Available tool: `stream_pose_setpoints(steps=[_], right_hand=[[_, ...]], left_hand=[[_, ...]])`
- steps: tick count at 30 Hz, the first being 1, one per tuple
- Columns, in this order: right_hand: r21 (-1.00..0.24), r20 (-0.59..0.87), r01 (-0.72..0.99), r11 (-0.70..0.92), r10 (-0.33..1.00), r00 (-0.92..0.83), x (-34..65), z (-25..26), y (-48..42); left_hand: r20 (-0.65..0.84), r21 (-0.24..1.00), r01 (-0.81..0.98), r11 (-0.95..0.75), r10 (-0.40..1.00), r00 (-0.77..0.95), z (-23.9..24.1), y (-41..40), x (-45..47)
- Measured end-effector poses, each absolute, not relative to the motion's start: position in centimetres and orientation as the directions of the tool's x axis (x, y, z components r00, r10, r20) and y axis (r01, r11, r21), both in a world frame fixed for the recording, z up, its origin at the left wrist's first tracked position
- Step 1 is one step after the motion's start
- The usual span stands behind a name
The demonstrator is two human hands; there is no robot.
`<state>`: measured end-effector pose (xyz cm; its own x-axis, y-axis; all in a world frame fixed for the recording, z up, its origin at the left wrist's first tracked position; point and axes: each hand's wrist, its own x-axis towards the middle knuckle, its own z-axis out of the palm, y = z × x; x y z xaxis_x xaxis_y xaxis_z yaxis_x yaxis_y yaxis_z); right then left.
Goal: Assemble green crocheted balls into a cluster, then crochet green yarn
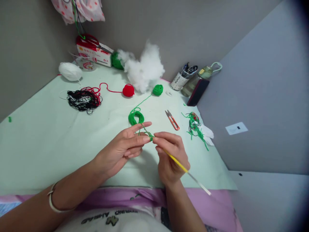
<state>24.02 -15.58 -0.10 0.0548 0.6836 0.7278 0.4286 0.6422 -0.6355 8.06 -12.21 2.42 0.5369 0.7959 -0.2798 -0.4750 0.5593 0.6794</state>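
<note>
My left hand (129,145) pinches a small piece of green yarn work (151,138) between thumb and a finger. A strand of green yarn runs over its outstretched index finger. Wrapped around the yellow grip of a crochet hook (177,162), my right hand (172,154) meets the left at the yarn work; the hook's tip is too small to make out there. Just beyond my left hand lies a loose coil of green yarn (132,117), linked by a strand to a small green yarn ball (157,90).
Orange thread snips (172,120) lie right of the coil. Further back are white stuffing (147,69), a red yarn ball (128,90), tangled black yarn (80,100) and a white yarn ball (70,71). Green scraps (195,125), a pen cup (180,80) and a bottle (193,84) stand right.
</note>
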Motion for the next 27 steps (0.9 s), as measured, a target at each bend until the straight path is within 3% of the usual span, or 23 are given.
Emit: stream_pose_setpoints(steps=[8, 12, 18, 27], right_hand=[[-0.832, 0.552, 0.080, 0.549, 0.803, 0.225, 24.2, 0.7, -15.1], [-0.889, 0.419, -0.108, 0.445, 0.886, 0.198, 24.3, 0.5, -14.8], [-0.890, 0.417, -0.138, 0.434, 0.898, 0.140, 23.8, 0.7, -15.0], [-0.874, 0.431, -0.176, 0.454, 0.889, 0.155, 23.7, 1.8, -16.1]], left_hand=[[-0.234, 0.774, -0.463, 0.431, 0.876, 0.423, 2.9, -11.8, 7.6], [-0.226, 0.794, -0.445, 0.415, 0.880, 0.418, 2.8, -11.9, 7.9], [-0.184, 0.838, -0.388, 0.385, 0.867, 0.463, 2.5, -12.4, 8.4], [-0.151, 0.892, -0.340, 0.297, 0.906, 0.395, 4.2, -13.7, 8.6]])
